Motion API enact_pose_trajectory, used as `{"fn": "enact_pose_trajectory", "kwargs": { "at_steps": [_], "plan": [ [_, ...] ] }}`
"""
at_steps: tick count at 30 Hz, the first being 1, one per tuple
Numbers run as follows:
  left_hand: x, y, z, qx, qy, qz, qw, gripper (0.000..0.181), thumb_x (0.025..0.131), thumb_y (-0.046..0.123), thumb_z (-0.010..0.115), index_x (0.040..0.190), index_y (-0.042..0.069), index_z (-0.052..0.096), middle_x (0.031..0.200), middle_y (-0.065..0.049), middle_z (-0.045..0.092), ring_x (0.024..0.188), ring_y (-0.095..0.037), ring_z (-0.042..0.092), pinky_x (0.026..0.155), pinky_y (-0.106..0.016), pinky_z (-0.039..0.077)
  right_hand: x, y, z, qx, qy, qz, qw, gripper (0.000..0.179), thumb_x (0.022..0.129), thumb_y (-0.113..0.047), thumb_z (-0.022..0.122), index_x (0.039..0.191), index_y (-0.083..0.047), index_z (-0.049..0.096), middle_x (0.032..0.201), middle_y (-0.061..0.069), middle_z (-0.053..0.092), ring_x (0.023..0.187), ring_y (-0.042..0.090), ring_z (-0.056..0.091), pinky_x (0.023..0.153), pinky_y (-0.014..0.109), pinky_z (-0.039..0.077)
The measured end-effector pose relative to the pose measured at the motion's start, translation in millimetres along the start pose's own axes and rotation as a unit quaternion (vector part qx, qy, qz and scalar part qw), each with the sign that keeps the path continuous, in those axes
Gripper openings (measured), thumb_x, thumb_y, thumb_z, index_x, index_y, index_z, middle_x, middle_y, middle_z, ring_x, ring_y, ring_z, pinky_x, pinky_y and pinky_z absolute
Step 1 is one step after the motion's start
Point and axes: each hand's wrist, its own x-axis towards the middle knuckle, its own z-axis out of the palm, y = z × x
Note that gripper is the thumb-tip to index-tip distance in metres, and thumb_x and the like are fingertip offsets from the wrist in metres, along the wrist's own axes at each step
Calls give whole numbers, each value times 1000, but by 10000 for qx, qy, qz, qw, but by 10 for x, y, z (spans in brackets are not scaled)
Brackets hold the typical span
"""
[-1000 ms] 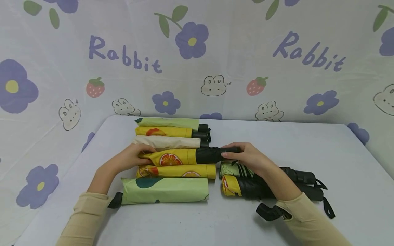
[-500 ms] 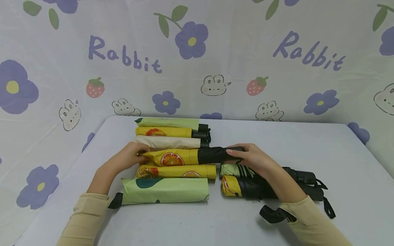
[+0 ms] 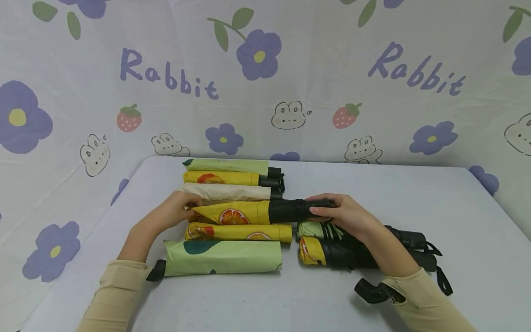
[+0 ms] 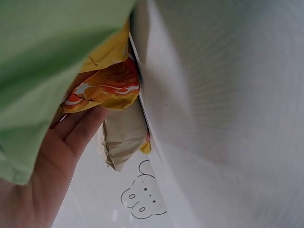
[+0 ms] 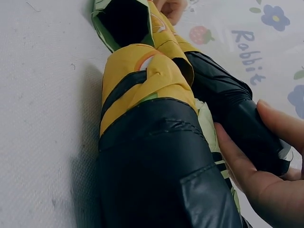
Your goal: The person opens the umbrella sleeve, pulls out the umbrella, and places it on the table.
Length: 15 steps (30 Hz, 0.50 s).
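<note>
Closest in, nearer than either set of fingers, a wide green cover [image 3: 224,258] lies flat on the table [image 3: 232,306], its dark open mouth facing the right fingers' side. Under the right forearm are two folded umbrellas, a yellow-tipped one [image 3: 312,251] and, just beyond it, a green-tipped one [image 3: 317,229]. Covers left, umbrellas right, probably so each hand has its own stuff in easy reach. Next out, a slim yellow cover [image 3: 239,232] sits right beside the one in hand.

That one's an orange-print cover [image 3: 249,212], strung between the two hands. Left fingers [image 3: 191,200] pinch its end; right fingers [image 3: 325,212] are wrapped round the handle end of a black umbrella [image 3: 288,210] that sits partway in the mouth. My guess: the left pinch keeps the fabric from sliding, the right grip keeps everything lined up.

Beyond the fingers there's a cream-covered umbrella [image 3: 232,191], then yellow [image 3: 238,178] and green [image 3: 236,164] ones, black ends all on the right fingers' side, likely for tidiness. Rabbit-print backdrop [image 3: 315,55] behind.
</note>
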Motion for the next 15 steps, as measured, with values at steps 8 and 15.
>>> {"fn": "enact_pose_trajectory", "kwargs": {
  "at_steps": [8,15],
  "plan": [
    [1,-6,-6,-53,46,64,10000,14,82,-7,70,82,7,66,82,-6,67,78,-15,60,67,-26,53,-5,21,-25,26,7,39,10000,55,92,-32,67,139,-7,53,131,9,64,109,16,68,116,53,33],
    [-1,-33,9,-66,10,160,9998,10,85,0,71,80,9,68,83,-4,70,81,-15,67,69,-25,55,-2,40,-40,287,-121,5,9995,53,94,-30,65,138,-2,53,125,7,68,105,15,71,118,53,30]
  ]
}}
